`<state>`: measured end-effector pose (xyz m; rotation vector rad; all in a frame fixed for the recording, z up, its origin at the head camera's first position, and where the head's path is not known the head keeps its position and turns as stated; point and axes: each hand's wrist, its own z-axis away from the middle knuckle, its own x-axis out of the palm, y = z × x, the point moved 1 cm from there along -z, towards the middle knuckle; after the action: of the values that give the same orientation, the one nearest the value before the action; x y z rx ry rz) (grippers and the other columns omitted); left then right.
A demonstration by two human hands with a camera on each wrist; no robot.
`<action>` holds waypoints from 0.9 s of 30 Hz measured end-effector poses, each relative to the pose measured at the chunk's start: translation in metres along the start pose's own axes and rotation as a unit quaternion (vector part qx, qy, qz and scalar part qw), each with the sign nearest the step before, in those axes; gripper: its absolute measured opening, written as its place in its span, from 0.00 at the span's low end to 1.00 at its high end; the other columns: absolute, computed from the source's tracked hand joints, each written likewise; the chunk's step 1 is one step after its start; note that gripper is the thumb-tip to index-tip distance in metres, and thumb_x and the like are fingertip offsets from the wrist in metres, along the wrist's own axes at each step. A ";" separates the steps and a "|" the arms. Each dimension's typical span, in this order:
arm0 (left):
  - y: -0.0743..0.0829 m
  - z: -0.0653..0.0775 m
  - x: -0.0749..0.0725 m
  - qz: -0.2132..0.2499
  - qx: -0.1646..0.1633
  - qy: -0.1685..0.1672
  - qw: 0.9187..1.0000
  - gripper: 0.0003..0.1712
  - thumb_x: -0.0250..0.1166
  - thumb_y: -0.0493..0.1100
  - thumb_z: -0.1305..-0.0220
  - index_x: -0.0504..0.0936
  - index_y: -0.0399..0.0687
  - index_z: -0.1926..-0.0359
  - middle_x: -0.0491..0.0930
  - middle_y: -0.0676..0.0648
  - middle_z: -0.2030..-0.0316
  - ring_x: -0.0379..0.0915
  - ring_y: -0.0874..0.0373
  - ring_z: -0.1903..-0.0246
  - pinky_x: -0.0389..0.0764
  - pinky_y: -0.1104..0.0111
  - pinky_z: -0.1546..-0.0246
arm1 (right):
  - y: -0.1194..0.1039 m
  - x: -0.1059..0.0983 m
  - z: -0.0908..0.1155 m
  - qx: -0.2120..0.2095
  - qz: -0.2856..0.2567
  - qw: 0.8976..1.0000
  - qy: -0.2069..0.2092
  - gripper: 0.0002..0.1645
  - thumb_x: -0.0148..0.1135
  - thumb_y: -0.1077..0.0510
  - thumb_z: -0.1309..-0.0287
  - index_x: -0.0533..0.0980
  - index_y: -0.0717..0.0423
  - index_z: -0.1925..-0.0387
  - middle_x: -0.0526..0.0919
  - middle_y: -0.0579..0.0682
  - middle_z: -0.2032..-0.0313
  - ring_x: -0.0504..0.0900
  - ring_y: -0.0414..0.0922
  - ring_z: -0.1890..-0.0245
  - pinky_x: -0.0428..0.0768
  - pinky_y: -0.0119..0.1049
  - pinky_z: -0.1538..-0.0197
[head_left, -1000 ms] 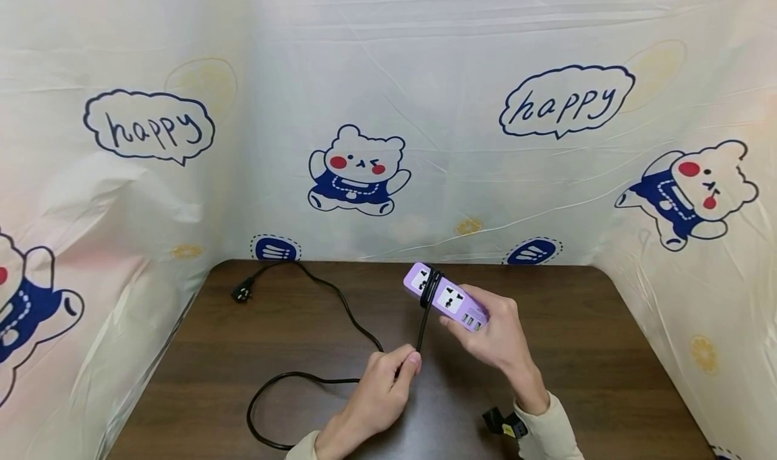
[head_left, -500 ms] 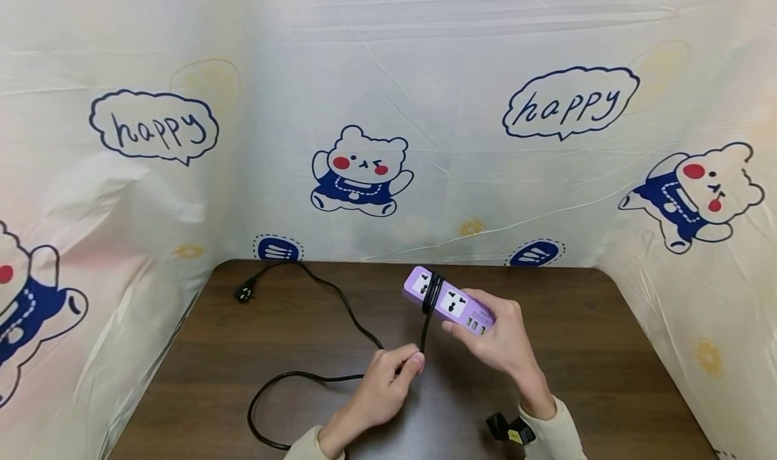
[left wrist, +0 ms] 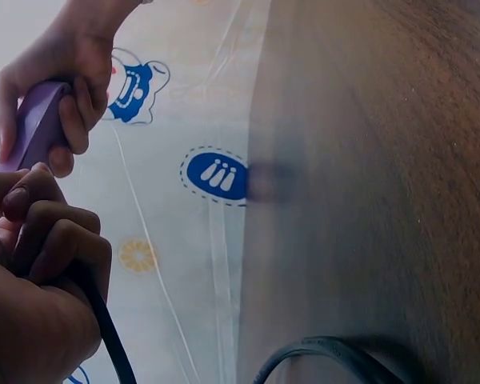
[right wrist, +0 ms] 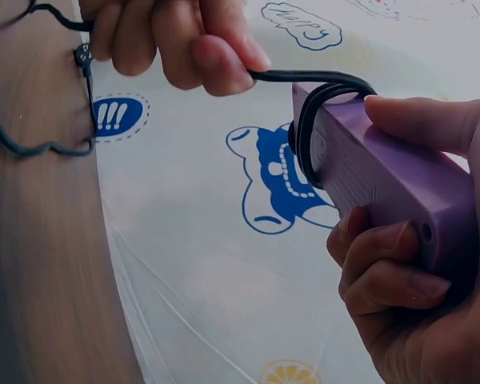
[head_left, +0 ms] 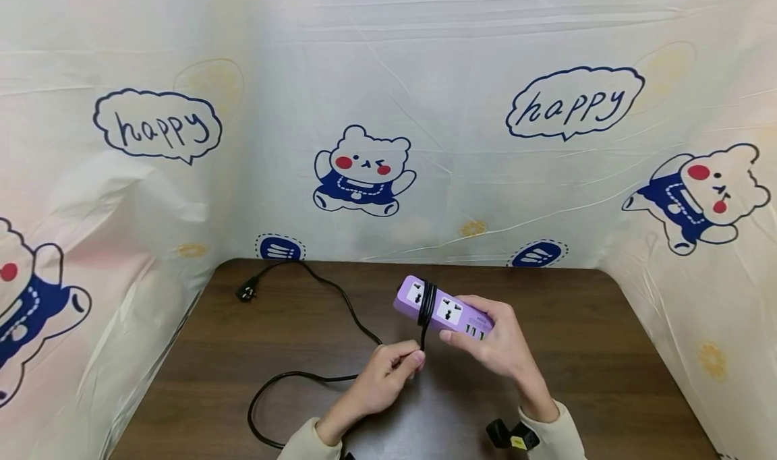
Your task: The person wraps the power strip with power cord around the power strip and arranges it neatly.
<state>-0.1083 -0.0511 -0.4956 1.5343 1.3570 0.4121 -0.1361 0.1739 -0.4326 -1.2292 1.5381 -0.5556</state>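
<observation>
A purple power strip (head_left: 458,315) with white sockets and USB ports is held above the table by my right hand (head_left: 500,338), which grips its right end. Several turns of its black cord (head_left: 427,303) wrap around the strip between the two sockets. Below and to the left, my left hand (head_left: 388,376) pinches the cord, a short stretch running from it up to the strip. In the right wrist view the right thumb and curled fingers clasp the power strip (right wrist: 392,184), and the cord (right wrist: 304,76) is stretched between both hands.
The loose cord loops over the brown table (head_left: 583,352) on the left. Its black plug (head_left: 246,290) lies near the far left corner. A white printed curtain (head_left: 449,143) surrounds the back and sides. A black wrist camera (head_left: 512,436) sits by the right cuff.
The strip in my right hand first shifts slightly right, then moves a little left and down, tilting flatter. My left hand keeps pinching the cord in nearly the same place.
</observation>
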 end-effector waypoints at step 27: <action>-0.010 -0.001 -0.015 0.070 0.003 -0.055 0.996 0.12 0.54 0.36 0.25 0.81 0.50 0.65 0.67 0.54 0.81 0.61 0.72 0.81 0.68 0.76 0.80 | -0.008 0.001 0.002 -0.027 -0.083 0.994 -0.060 0.21 0.76 0.59 0.52 0.83 0.50 0.52 0.86 0.48 0.67 0.80 0.44 0.74 0.78 0.37 0.76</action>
<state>-0.1188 -0.0648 -0.4984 1.6390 1.1720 0.4040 -0.1313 0.1705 -0.4270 -1.4163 1.3649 -0.5401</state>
